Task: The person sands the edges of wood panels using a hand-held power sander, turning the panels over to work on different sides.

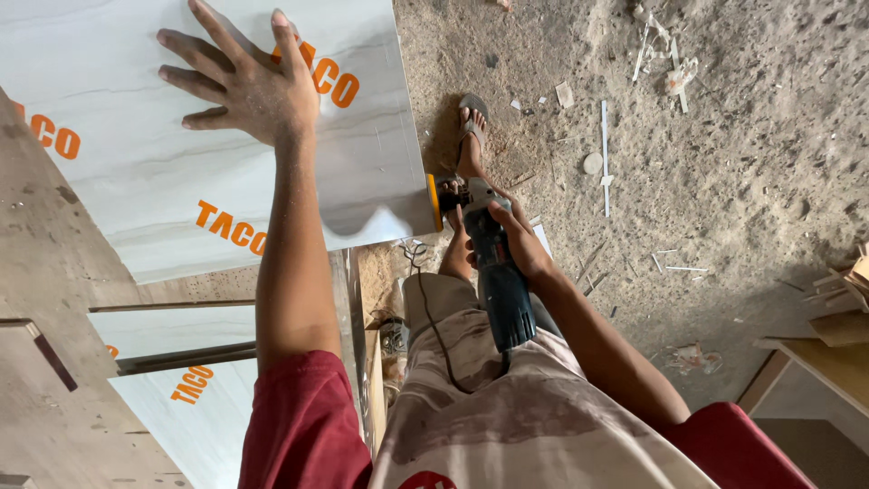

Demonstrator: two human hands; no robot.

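Note:
My left hand (244,81) lies flat with fingers spread on a large pale grey laminate sheet (136,172) with orange lettering, pressing it down on a wooden bench (54,272). My right hand (516,240) grips a dark blue angle grinder (493,272). Its yellow-rimmed disc (434,201) touches the sheet's right edge near the lower corner. The grinder's black cord (434,326) runs down over my lap.
A second pale sheet (181,362) lies lower on the bench under a dark bar. My sandalled foot (471,131) stands on a dusty floor strewn with white strips (605,154) and scraps. Wooden boards (828,353) sit at the right edge.

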